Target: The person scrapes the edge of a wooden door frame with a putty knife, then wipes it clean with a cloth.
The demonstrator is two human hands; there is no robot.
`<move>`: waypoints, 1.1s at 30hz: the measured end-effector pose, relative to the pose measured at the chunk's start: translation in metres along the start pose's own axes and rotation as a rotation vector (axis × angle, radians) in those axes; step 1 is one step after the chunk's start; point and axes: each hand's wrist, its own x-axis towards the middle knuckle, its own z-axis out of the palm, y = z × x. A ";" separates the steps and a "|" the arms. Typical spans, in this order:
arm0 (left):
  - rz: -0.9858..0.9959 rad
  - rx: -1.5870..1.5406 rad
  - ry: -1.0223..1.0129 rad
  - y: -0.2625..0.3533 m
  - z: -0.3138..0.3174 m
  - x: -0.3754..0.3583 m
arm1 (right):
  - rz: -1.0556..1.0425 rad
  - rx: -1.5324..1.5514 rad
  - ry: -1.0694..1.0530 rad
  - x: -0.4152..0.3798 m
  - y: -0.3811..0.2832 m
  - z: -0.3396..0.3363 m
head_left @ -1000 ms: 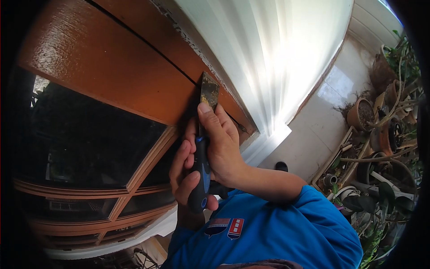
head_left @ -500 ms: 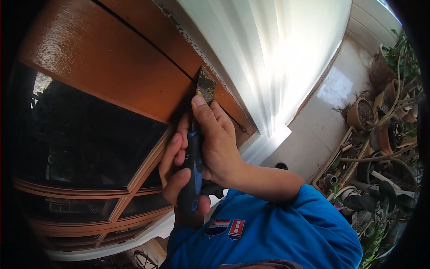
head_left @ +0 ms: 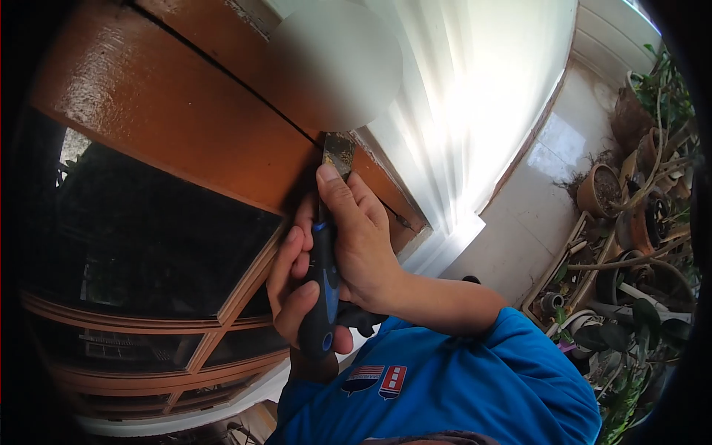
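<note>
A putty knife with a black and blue handle [head_left: 321,293] is held between both hands, blade up and away from me. My right hand [head_left: 363,237] is closed on the blade [head_left: 339,153], its thumb flat on the metal near yellowish residue. Lower down, my left hand [head_left: 293,289] is closed around the handle. The blade lies over an orange-brown wooden frame [head_left: 193,126], by a dark seam and the pale wall edge. A blurred round patch hides the area beyond the blade tip. A black item behind the handle cannot be made out.
Dark glass panes [head_left: 148,230] fill the left of the wooden frame. Bright white ribbed panelling [head_left: 460,96] stands to the right. Potted plants [head_left: 597,189], branches and trays crowd the tiled floor [head_left: 512,230] at far right.
The putty knife and both hands sit slightly lower in view, grip unchanged. A blurred round patch now covers the frame and wall edge above the blade.
</note>
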 end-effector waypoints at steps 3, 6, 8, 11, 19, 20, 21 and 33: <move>-0.059 0.004 0.036 0.008 0.004 0.007 | 0.018 -0.012 0.019 -0.001 0.000 0.002; -0.042 -0.007 0.039 0.002 0.003 0.000 | -0.014 -0.027 -0.004 -0.002 0.000 -0.001; -0.022 -0.019 0.026 -0.001 0.003 -0.004 | -0.013 -0.043 -0.016 0.000 -0.001 -0.001; -0.071 -0.037 0.010 0.006 0.000 0.002 | 0.017 -0.041 -0.017 -0.001 0.001 -0.002; -0.045 -0.078 0.016 -0.002 0.004 -0.004 | -0.038 -0.103 -0.026 0.004 0.000 -0.005; -0.056 -0.084 0.000 -0.002 -0.001 -0.004 | -0.029 -0.079 -0.018 0.002 0.001 -0.005; -0.055 -0.092 -0.010 -0.004 -0.002 -0.003 | -0.027 -0.060 -0.019 0.002 0.001 -0.005; -0.037 -0.080 -0.055 -0.003 -0.003 -0.014 | -0.034 -0.009 -0.029 -0.001 0.004 -0.011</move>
